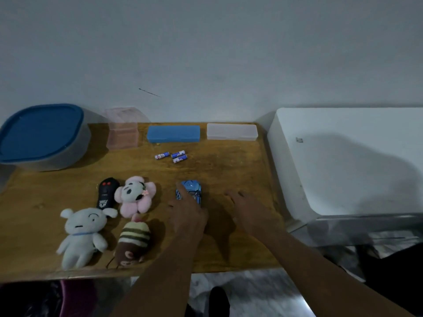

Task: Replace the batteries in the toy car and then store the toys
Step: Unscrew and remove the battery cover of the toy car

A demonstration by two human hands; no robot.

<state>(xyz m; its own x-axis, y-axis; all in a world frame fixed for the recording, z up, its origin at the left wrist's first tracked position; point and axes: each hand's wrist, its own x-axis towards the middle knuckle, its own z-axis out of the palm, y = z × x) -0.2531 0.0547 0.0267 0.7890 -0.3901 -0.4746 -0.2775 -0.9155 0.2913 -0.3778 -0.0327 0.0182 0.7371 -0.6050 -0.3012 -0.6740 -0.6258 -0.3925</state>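
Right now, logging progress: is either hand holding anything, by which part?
Nothing gripped: the left hand touches the toy car at its near end; the right hand is empty.

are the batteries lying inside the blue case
No, the three batteries lie loose on the wooden table in front of the closed blue case.

White cabinet [343,161] beside wooden table [238,165]

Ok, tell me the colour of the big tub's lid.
The lid is dark blue, seen in the head view.
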